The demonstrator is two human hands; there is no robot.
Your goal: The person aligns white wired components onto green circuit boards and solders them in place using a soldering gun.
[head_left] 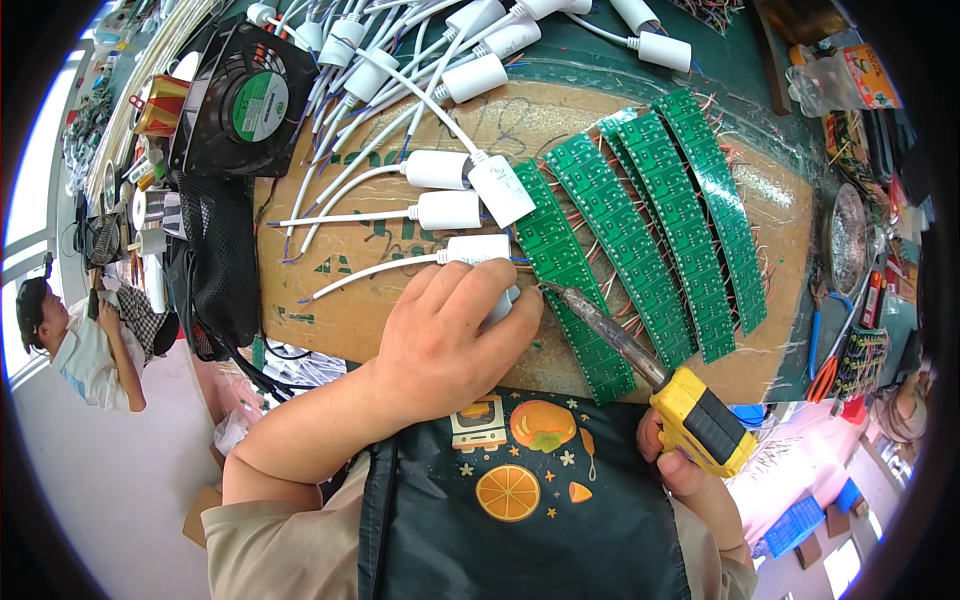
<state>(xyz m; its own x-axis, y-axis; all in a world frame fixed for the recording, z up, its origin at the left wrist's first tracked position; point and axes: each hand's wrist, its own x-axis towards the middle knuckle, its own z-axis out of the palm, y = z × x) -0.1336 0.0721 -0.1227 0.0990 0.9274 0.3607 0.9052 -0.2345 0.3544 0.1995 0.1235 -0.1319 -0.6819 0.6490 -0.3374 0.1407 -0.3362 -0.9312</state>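
Note:
My left hand (440,335) is closed, fingers curled round a white cylindrical cable housing (500,310) that is mostly hidden under them. Its fingertips are beside the left-hand strip of green circuit boards (575,290). In my right hand (678,462) is a yellow and black soldering iron (705,425), its metal shaft slanting up and left across that strip. The iron's tip is close to my left fingertips; whether it touches a wire cannot be told. Just above my left hand lie further white housings with cables (448,210). One housing (503,190) rests against the strip's upper end.
More green board strips (640,240) with thin wires lie on the brown cardboard (350,310). A black fan (245,100) stands at upper left, below a heap of white cabled housings (475,75). Pliers (816,330) lie at right. Another person (85,340) is at far left.

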